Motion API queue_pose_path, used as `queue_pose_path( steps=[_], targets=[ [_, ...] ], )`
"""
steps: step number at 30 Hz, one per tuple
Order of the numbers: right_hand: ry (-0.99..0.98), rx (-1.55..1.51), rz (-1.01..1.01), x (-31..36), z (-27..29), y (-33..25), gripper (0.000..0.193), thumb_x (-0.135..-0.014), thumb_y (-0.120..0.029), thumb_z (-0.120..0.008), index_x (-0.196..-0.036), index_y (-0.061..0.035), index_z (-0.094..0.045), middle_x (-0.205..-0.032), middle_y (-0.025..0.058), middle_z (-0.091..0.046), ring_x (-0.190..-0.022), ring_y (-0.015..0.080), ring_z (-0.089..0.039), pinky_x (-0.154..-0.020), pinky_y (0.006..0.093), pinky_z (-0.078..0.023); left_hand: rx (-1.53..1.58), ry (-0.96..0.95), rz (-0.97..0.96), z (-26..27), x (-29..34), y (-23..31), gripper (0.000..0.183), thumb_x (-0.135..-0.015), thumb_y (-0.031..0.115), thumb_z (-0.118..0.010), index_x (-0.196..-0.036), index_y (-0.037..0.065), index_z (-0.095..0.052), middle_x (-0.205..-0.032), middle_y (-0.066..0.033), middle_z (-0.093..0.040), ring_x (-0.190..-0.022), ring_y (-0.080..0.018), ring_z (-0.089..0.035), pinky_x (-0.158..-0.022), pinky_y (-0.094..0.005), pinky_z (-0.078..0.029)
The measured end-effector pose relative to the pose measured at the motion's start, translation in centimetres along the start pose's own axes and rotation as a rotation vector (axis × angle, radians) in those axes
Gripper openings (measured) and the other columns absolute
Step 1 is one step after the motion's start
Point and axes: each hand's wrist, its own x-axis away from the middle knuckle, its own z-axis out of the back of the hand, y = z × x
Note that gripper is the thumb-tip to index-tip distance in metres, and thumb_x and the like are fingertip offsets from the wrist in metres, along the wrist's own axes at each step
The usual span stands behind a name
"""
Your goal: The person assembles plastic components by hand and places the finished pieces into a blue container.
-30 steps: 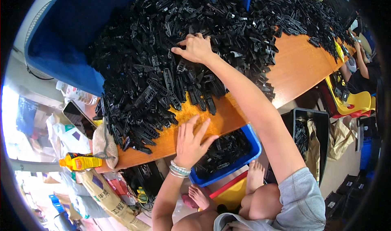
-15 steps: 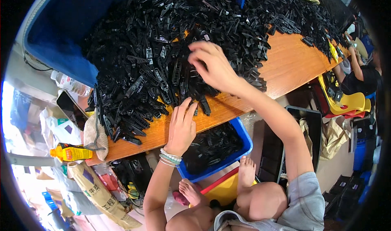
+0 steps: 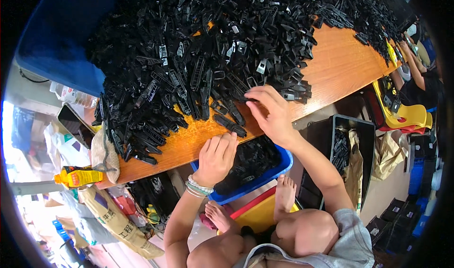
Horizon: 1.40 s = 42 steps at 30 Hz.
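- Heap of black plastic parts (image 3: 179,74) is covering most of the wooden table (image 3: 345,60), with a strip of bare wood showing along the near edge
- One long black piece (image 3: 230,125) is lying at the heap's near fringe, close to the table edge and between the two hands
- The left hand (image 3: 216,160) is reaching over the table's near edge with its back up, the fingers bending and lying close together; their tips are sitting right by that black piece, and I cannot tell whether they are touching it
- Pale bracelets (image 3: 199,188) are circling the left wrist
- The right hand (image 3: 276,119) is reaching in at the heap's near fringe, the thumb and forefinger curving toward each other with a narrow space between; I cannot tell whether their tips are pinching a part
- A blue bin (image 3: 287,160) is standing below the table edge, holding more of the same dark parts
- A black bin (image 3: 357,120) is standing to its right, with brown paper (image 3: 354,166) sticking up inside
- A yellow bottle (image 3: 84,176) and a phone (image 3: 74,121) are resting toward the left
- At the far right, a co-worker (image 3: 424,81) is reaching toward the table, beyond a yellow chair (image 3: 402,116)
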Motion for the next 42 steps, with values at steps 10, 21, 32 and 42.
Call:
queue_pose_path(
  steps=[10,21,32,42],
  targets=[
    [-0.182,-0.557,-0.599,3.2,2.9,-1.3,0.026,-0.097,-0.004,-0.054,-0.122,-0.0022,-0.061,-0.081,0.0018,-0.058,-0.06,0.0052,-0.051,-0.053,0.02,-0.04,0.207,-0.174,0.407,1.7,-0.9,1.8,0.034,-0.084,0.007,-0.068,-0.116,0.004,-0.06,-0.106,-0.0142,-0.056,-0.095,-0.0329,-0.056,-0.082,-0.0426,-0.047],
    [-0.09,-0.164,-0.24,5.0,2.8,-1.4,0.028,-0.079,-0.005,-0.075,-0.107,-0.0016,-0.07,-0.086,0.0087,-0.063,-0.076,0.0181,-0.06,-0.069,0.0289,-0.047,0.292,-0.047,0.318,0.2,-2.7,-0.1,0.023,-0.076,0.002,-0.073,-0.098,-0.002,-0.066,-0.099,-0.0123,-0.062,-0.092,-0.0309,-0.058,-0.08,-0.0398,-0.049],
    [-0.135,0.139,-0.143,5.5,2.7,-2.1,0.028,-0.073,-0.013,-0.079,-0.099,-0.0052,-0.073,-0.087,0.0036,-0.058,-0.084,0.0235,-0.051,-0.077,0.036,-0.035,0.313,0.002,0.232,-0.6,-2.3,0.0,0.026,-0.077,0.0,-0.071,-0.102,-0.005,-0.066,-0.097,-0.0127,-0.061,-0.092,-0.0309,-0.058,-0.081,-0.0399,-0.051],
    [-0.005,0.298,-0.058,4.9,4.5,-0.4,0.021,-0.076,-0.01,-0.075,-0.097,-0.0078,-0.072,-0.095,0.0049,-0.06,-0.087,0.0249,-0.056,-0.078,0.0362,-0.04,0.5,0.02,0.366,0.0,-2.5,-0.3,0.026,-0.082,-0.004,-0.064,-0.108,-0.002,-0.066,-0.094,-0.0129,-0.06,-0.088,-0.0298,-0.057,-0.078,-0.0379,-0.049]
  ],
)
